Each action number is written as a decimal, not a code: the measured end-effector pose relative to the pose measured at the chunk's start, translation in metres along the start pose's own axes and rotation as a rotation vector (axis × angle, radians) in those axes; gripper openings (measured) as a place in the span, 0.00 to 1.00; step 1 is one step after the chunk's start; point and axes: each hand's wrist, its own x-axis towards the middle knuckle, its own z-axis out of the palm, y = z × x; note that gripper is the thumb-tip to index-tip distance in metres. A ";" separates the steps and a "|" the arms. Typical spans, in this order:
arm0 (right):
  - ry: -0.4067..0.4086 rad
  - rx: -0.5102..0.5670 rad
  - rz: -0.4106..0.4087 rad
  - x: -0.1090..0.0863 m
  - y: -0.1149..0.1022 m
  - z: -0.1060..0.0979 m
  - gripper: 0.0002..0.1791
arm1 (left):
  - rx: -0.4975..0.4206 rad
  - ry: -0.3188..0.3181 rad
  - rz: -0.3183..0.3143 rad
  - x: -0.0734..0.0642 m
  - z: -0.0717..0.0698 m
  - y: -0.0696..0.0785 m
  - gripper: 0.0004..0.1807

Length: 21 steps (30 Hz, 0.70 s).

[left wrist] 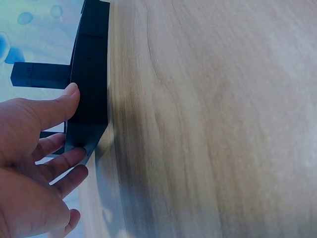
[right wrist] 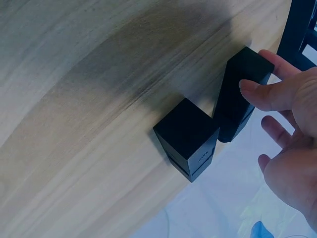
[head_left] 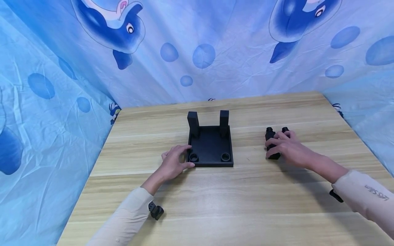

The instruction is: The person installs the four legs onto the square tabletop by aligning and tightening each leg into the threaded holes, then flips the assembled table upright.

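A square black tray [head_left: 210, 147] with a low rim sits mid-table. Two upright square posts [head_left: 193, 123] stand at its back corners, and round sockets [head_left: 225, 157] show at the front corners. My left hand [head_left: 175, 162] grips the tray's front-left corner, thumb on the front wall and fingers along the left side. To the right, my right hand [head_left: 289, 148] pinches a loose black square post [right wrist: 242, 91] between thumb and fingers. This post lies on the table, with a round peg at its far end. Close beside it lies a second loose black post [right wrist: 185, 136], mostly covered by the hand in the head view.
The wooden table [head_left: 215, 212] carries everything. Blue curtains [head_left: 172, 30] with cartoon dolphins hang behind the table and along its sides. Small black devices [head_left: 156, 210] are by the wrists, partly hidden by the sleeves.
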 end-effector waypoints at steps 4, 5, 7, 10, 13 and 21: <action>0.014 0.008 0.002 0.000 0.000 0.002 0.34 | 0.000 0.004 0.000 0.000 0.001 -0.001 0.35; 0.015 0.010 0.001 0.000 0.000 0.002 0.34 | 0.000 0.004 -0.003 0.000 0.002 -0.001 0.35; 0.015 0.016 0.001 -0.001 0.000 0.002 0.34 | -0.001 0.004 -0.004 0.000 0.002 -0.001 0.36; 0.012 0.023 0.000 -0.001 0.000 0.002 0.35 | -0.002 0.003 -0.005 0.000 0.003 -0.001 0.36; 0.010 0.023 -0.003 -0.001 0.001 0.002 0.34 | -0.001 0.003 -0.007 0.000 0.003 -0.001 0.36; -0.001 0.032 -0.015 -0.001 0.004 0.002 0.36 | -0.007 0.002 -0.007 0.000 0.002 -0.001 0.35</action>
